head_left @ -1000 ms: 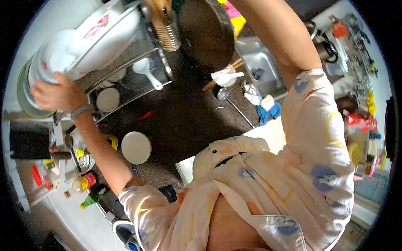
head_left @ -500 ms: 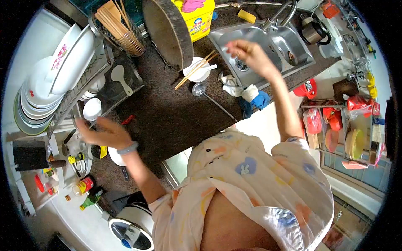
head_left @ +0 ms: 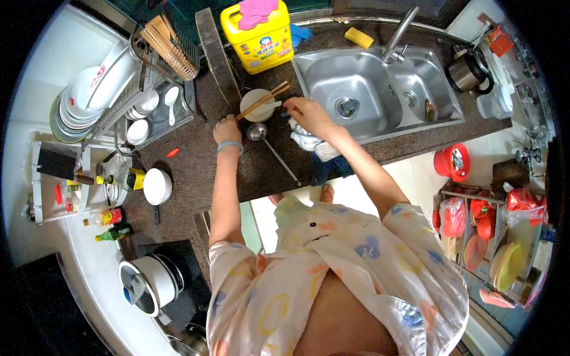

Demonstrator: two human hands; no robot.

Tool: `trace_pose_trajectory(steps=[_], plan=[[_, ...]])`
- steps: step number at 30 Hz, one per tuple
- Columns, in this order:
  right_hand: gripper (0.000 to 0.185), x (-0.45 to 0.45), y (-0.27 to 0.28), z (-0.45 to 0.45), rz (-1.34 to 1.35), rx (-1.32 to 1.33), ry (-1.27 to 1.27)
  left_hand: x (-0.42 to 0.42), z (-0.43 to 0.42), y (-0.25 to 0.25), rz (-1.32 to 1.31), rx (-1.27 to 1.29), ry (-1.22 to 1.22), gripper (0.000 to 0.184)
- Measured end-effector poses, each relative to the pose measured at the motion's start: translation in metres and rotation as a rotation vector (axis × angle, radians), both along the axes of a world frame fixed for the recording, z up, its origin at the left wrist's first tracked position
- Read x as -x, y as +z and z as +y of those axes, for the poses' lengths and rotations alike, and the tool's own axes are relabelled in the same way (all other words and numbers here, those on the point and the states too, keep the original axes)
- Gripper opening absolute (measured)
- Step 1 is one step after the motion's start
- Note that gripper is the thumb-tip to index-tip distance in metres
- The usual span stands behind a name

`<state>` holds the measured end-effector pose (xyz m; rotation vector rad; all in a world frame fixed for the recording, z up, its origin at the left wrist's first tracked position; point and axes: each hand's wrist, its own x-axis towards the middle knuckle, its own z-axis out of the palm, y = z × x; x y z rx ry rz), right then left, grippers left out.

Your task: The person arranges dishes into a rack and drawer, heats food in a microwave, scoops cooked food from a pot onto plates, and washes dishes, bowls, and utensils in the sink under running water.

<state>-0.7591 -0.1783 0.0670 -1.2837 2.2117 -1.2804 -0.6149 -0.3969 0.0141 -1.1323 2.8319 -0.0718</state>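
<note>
A white bowl [head_left: 254, 113] stands on the dark counter, with a pair of wooden chopsticks [head_left: 270, 98] and a white spoon [head_left: 270, 106] across it. My left hand [head_left: 227, 132] is at the near left end of the chopsticks, fingers curled; whether they grip that end is hidden. To the right of the bowl, my right hand [head_left: 312, 117] is just above crumpled pale cloths [head_left: 306, 139], its fingers half bent and pointing at the spoon's handle. Between my hands lies a metal ladle [head_left: 261, 133], its handle toward me. A dark blue cloth [head_left: 331, 169] hangs over the counter edge.
Behind the bowl, a big dark pan [head_left: 215, 53] stands on edge beside a yellow jug [head_left: 258, 41]. A double sink [head_left: 380, 133] is at right. The dish rack [head_left: 160, 127], a small white pan [head_left: 157, 186] and a white pot [head_left: 151, 285] are at left.
My left hand has come from beside the dish rack to the chopsticks. My right hand has dropped from above the sink to the cloths. The view has shifted.
</note>
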Motion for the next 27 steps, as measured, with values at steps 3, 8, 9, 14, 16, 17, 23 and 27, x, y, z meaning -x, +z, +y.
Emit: trace_pose_trajectory(steps=[3, 8, 9, 14, 16, 17, 23, 27], plan=[[0.023, 0.007, -0.004, 0.027, 0.025, 0.007, 0.042, -0.007, 0.002, 0.002, 0.139, -0.108, 0.070, 0.018], [0.027, 0.028, 0.008, 0.058, 0.030, -0.007, -0.078, -0.021, 0.049, 0.032, 0.376, -0.091, -0.002, 0.018], [0.030, 0.030, 0.009, 0.060, 0.063, 0.010, -0.123, -0.020, 0.060, 0.039, 0.369, -0.088, -0.002, 0.018], [0.032, 0.034, 0.038, 0.057, 0.716, 0.131, -0.022, 0.008, 0.115, 0.047, 0.449, -0.243, -0.373, 0.015], [0.028, 0.047, 0.022, 0.062, 0.626, 0.006, 0.085, 0.022, 0.126, 0.050, 0.590, -0.320, -0.437, 0.013], [0.025, 0.055, 0.015, 0.072, 0.520, -0.124, 0.185, 0.031, 0.130, 0.046, 0.640, -0.372, -0.478, 0.013], [0.024, 0.073, -0.005, 0.130, -0.083, -0.186, 0.010, 0.108, 0.153, 0.040, 0.973, -1.350, -0.197, 0.014], [0.020, 0.095, -0.045, 0.141, -0.577, 0.106, -0.065, 0.186, 0.193, 0.027, 1.201, -1.491, -0.052, 0.020]])
